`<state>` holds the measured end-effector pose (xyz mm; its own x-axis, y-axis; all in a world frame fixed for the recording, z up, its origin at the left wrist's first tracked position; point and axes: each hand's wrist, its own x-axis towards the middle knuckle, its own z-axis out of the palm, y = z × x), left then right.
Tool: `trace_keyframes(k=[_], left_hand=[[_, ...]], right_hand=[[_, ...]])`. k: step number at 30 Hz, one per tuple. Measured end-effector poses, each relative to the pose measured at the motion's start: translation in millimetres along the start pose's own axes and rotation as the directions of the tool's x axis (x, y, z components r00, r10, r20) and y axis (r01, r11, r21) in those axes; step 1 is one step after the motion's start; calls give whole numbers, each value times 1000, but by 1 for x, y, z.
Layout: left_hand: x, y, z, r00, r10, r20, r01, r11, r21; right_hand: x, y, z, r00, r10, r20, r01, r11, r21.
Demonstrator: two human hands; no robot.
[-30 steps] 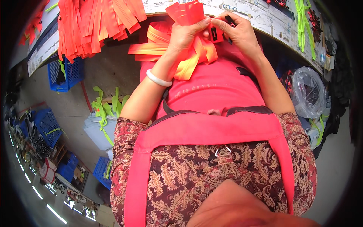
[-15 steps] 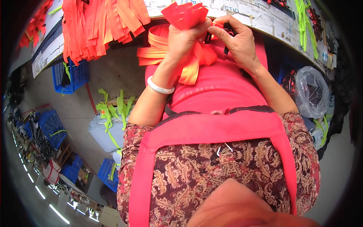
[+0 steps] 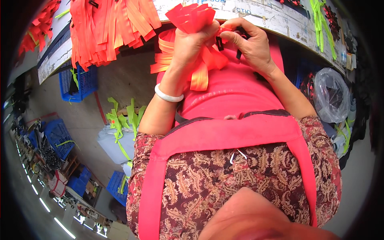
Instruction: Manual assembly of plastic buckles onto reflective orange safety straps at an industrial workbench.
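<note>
My left hand (image 3: pixel 193 43), a white bangle on its wrist, is closed around a bundle of orange zippers (image 3: pixel 191 18). Their ends fan out above the fist, while the long zipper lengths (image 3: pixel 200 76) loop down over my pink apron (image 3: pixel 240 96). Close beside it, my right hand (image 3: pixel 256 47) pinches the end of an orange zipper between thumb and forefinger. A small black piece (image 3: pixel 219 43) hangs between the two hands. Some black object (image 3: pixel 241 36) also sits within the right hand's fingers; its kind is hard to make out.
More orange zippers (image 3: pixel 108 32) hang over the edge of the worktable (image 3: pixel 264 18) at the left. Green strips (image 3: pixel 320 28) lie on its right end. Below stand a blue crate (image 3: pixel 86 82) and a grey bundle with green ties (image 3: pixel 114 142). A clear plastic bag (image 3: pixel 331 96) is at the right.
Both hands keep nearly the same place and grip. The left hand and the zipper bundle have shifted very slightly left; the view itself has moved a little.
</note>
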<state>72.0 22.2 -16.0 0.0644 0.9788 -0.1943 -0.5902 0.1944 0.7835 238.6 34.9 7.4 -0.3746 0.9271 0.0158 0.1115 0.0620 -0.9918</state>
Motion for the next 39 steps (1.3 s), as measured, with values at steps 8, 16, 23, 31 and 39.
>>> trace_keyframes(k=[8, 16, 23, 31, 39], left_hand=[[-6, -1, 1, 997, 48, 65, -58, 987, 149], [-9, -15, -4, 990, 109, 93, -129, 959, 251], [-5, -2, -19, 995, 53, -86, -53, 999, 4], [-43, 35, -53, 946, 134, -294, -154, 987, -47], [-49, 47, -35, 963, 199, -183, -206, 978, -19]], right_hand=[[1, -2, -8, 999, -32, -11, 32, 999, 7], [16, -11, -7, 999, 51, -10, -50, 997, 58], [23, 3, -6, 989, -17, 147, 53, 968, -245], [120, -116, 28, 966, -219, 134, 212, 975, 66], [280, -114, 94, 890, -455, -1, 450, 881, 147]])
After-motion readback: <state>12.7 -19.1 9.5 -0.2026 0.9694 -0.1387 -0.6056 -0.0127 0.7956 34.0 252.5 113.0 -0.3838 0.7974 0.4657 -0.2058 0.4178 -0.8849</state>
